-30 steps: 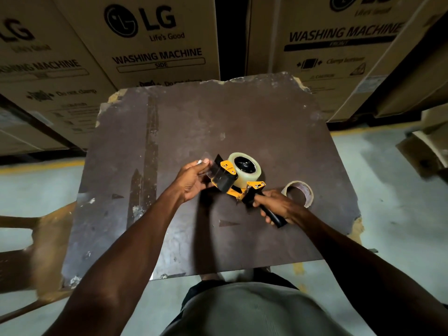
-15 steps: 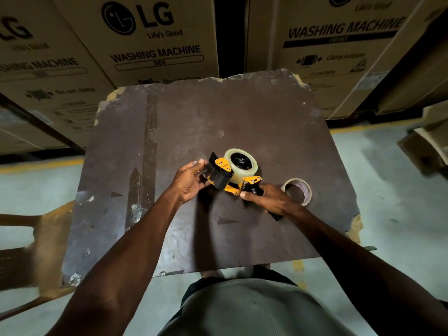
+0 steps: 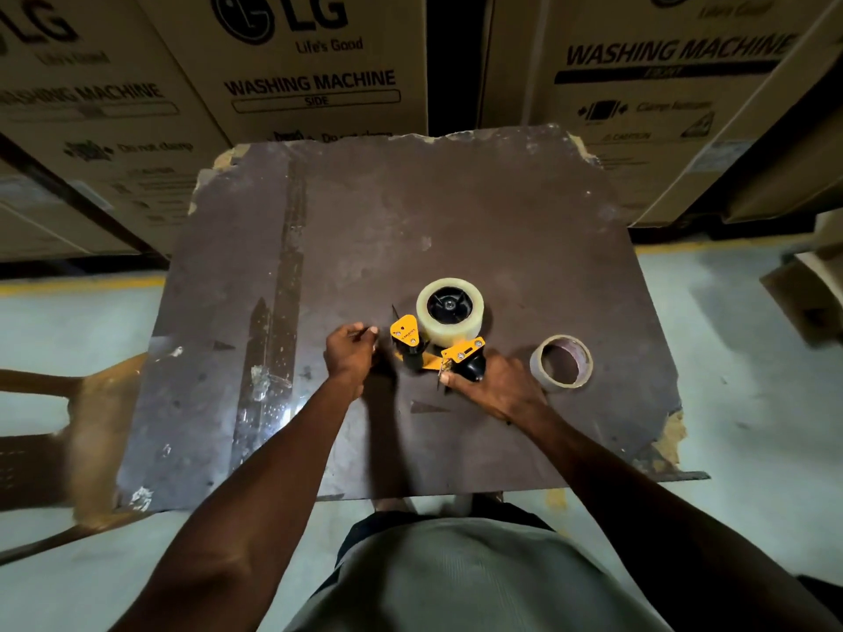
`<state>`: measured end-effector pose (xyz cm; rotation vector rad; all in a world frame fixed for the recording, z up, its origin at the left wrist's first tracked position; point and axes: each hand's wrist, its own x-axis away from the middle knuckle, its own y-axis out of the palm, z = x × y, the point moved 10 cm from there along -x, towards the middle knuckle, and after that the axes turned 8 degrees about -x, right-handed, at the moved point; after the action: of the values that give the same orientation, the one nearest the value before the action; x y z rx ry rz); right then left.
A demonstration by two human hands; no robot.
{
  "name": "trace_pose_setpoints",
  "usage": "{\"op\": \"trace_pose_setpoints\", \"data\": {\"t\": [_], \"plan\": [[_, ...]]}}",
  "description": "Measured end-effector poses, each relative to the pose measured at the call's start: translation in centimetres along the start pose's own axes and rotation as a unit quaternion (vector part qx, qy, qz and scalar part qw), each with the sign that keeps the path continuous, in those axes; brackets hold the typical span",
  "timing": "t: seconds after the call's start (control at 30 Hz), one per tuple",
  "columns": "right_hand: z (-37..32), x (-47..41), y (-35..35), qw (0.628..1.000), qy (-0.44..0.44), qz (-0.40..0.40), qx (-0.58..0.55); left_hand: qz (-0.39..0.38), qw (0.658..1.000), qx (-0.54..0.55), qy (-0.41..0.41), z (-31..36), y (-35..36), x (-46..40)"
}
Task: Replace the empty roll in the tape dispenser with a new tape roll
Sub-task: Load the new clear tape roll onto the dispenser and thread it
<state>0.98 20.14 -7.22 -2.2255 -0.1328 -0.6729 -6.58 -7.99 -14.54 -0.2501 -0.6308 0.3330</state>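
Note:
The yellow and black tape dispenser (image 3: 406,333) lies on its side on the dark brown table (image 3: 456,198), a little right of the middle. A full roll of clear tape (image 3: 456,335) sits on its black hub. My right hand (image 3: 495,387) grips the dispenser's black handle from the near side. My left hand (image 3: 350,354) is just left of the dispenser's front, its thumb and fingertips pinched on what looks like the loose end of the clear tape. The empty cardboard roll (image 3: 563,362) lies flat on the table right of my right hand.
Large LG washing machine cartons (image 3: 314,79) stand close behind the table. A wooden chair (image 3: 91,403) sits at the left, low beside the table. The table's edges are chipped at the far corners and the near right corner (image 3: 670,435). Grey floor surrounds it.
The dispenser has come down from a tilted hold to lie on the table. My left hand has drawn back a little to the left of its front.

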Motion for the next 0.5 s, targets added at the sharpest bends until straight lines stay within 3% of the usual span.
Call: {"op": "trace_pose_setpoints", "data": {"t": [0.17, 0.27, 0.37, 0.43, 0.5], "plan": [[0.0, 0.1, 0.0, 1.000, 0.013, 0.006, -0.005, 0.097, 0.962, -0.235, 0.101, 3.0, -3.2, 0.3], [0.0, 0.4, 0.1, 0.999, 0.026, 0.007, -0.017, 0.154, 0.925, -0.256, 0.236, 6.3, -4.7, 5.8], [0.2, 0.6, 0.2, 0.999, 0.041, 0.013, -0.025, 0.080, 0.884, -0.266, 0.377, 6.6, -2.3, 13.9], [0.3, 0.7, 0.4, 0.998, 0.044, 0.013, -0.041, -0.006, 0.874, -0.289, 0.391, 5.0, 0.4, 16.8], [0.1, 0.7, 0.6, 0.997, 0.040, 0.013, -0.066, -0.037, 0.882, -0.299, 0.362, 3.5, 1.9, 17.1]]}}
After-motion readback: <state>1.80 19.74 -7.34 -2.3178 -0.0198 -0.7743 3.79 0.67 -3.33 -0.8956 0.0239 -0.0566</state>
